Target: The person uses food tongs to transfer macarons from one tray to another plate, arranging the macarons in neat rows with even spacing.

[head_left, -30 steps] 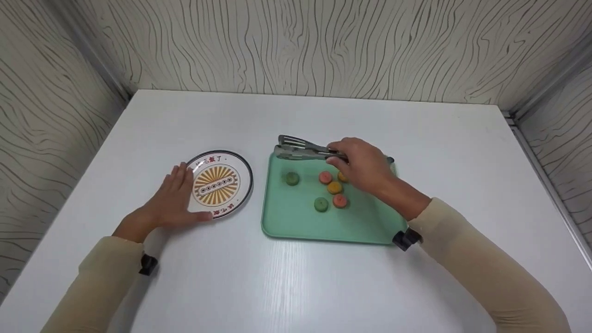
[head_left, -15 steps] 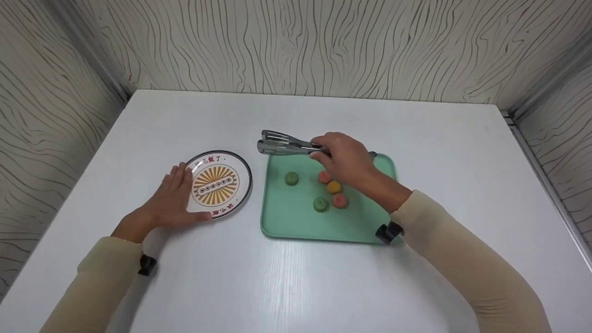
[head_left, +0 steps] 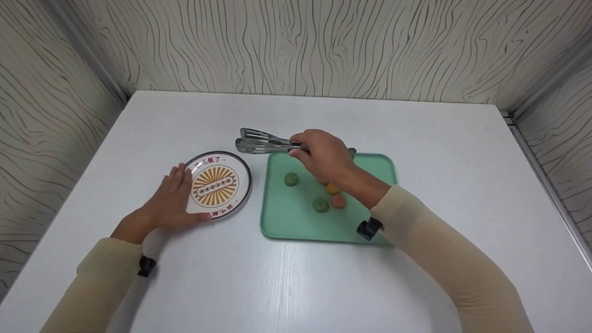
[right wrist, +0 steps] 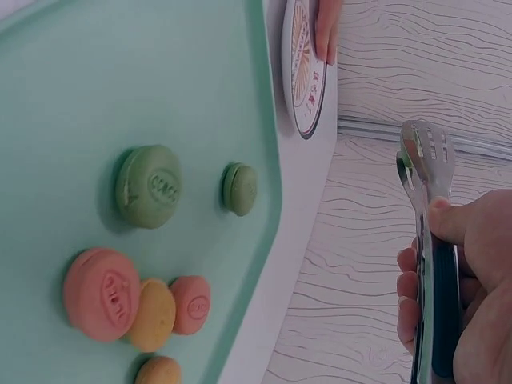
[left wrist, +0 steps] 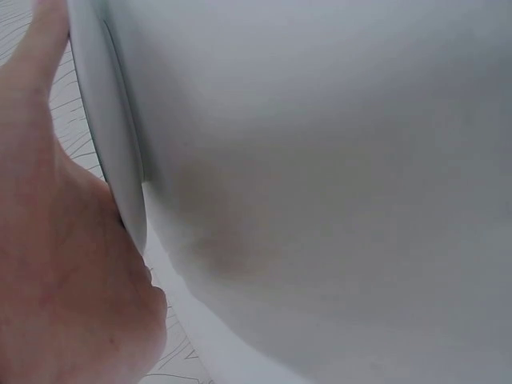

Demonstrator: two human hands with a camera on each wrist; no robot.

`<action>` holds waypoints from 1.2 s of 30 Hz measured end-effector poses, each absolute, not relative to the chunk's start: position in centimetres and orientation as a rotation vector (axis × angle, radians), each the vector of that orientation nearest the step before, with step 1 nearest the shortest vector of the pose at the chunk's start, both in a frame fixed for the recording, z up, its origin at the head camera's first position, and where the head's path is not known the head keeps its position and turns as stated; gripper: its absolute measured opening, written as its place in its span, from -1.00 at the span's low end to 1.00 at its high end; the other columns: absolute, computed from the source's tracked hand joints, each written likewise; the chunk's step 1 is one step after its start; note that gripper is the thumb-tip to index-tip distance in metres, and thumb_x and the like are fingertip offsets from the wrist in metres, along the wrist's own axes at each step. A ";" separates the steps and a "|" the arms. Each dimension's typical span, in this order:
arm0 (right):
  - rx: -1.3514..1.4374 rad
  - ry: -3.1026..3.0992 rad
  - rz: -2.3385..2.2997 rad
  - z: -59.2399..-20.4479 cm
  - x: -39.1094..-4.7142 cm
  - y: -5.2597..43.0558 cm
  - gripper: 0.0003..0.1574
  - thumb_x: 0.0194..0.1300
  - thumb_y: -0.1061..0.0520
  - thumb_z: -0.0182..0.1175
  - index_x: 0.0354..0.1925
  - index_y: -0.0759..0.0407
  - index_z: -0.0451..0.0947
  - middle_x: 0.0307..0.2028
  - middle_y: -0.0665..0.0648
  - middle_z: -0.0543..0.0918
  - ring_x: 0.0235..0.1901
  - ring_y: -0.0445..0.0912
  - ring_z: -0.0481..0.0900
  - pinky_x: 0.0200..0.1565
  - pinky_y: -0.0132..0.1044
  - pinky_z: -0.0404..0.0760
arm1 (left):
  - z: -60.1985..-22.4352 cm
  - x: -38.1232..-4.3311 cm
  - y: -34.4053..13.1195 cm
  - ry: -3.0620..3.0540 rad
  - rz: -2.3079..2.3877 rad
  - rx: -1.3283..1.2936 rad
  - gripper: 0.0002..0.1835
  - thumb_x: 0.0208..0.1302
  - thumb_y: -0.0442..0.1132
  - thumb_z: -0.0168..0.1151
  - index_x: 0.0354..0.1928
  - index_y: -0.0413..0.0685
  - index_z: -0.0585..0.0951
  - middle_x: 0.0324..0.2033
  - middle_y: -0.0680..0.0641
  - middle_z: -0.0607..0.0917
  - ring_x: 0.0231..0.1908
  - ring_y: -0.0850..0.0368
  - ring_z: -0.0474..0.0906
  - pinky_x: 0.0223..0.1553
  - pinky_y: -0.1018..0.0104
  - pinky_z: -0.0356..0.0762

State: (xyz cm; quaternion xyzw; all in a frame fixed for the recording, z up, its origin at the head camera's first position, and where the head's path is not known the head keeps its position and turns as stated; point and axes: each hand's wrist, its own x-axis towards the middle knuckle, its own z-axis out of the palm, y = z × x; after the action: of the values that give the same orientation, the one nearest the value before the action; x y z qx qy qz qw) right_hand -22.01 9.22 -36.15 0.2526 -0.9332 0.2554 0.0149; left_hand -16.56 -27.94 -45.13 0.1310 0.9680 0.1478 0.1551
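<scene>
My right hand grips metal tongs with slotted ends and a dark handle, raised above the far edge of the green tray. In the right wrist view a small green piece, apparently a macaron, shows between the tong ends. My left hand lies along the near left rim of a round white plate with a sunburst print, fingers straight and thumb extended at the rim. On the tray lie a green macaron, another green macaron, a pink macaron and a yellow macaron.
A second pink macaron and another yellow macaron show in the right wrist view, mostly covered by my hand in the head view. The white table is bordered by wood-grain patterned panels at the back and sides.
My right hand has carried the tongs left and slightly toward the back, from over the tray toward the plate's side. The left hand and the plate have stayed in place.
</scene>
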 end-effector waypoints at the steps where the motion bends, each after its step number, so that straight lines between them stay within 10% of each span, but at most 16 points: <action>1: 0.786 -2.903 0.801 -36.1 -22.0 9.0 -0.54 0.50 -0.05 0.21 0.23 0.12 0.64 -0.04 0.13 0.70 -0.12 -0.02 0.63 0.00 -0.08 0.63 | -45.1 -16.5 -27.9 2.772 0.421 0.372 0.44 0.13 0.50 0.24 0.53 -0.52 -0.25 0.54 -0.48 -0.36 0.54 -0.40 -0.48 0.50 -0.27 -0.36; 36: 0.758 -2.948 0.815 -36.8 -22.8 2.3 -0.64 0.47 -0.05 0.24 0.12 0.05 0.70 -0.06 0.04 0.72 -0.20 -0.12 0.58 -0.11 -0.17 0.61 | -44.9 -16.5 -27.9 2.774 0.423 0.380 0.43 0.13 0.48 0.24 0.53 -0.53 -0.23 0.53 -0.52 -0.34 0.53 -0.45 -0.45 0.49 -0.31 -0.30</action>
State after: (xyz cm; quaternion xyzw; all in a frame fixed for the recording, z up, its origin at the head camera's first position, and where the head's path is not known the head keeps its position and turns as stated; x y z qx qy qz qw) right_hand -22.79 2.32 -36.81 0.2404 -0.9356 0.2586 -0.0048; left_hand -16.49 -27.91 -44.93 0.1327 0.9679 0.1475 0.1542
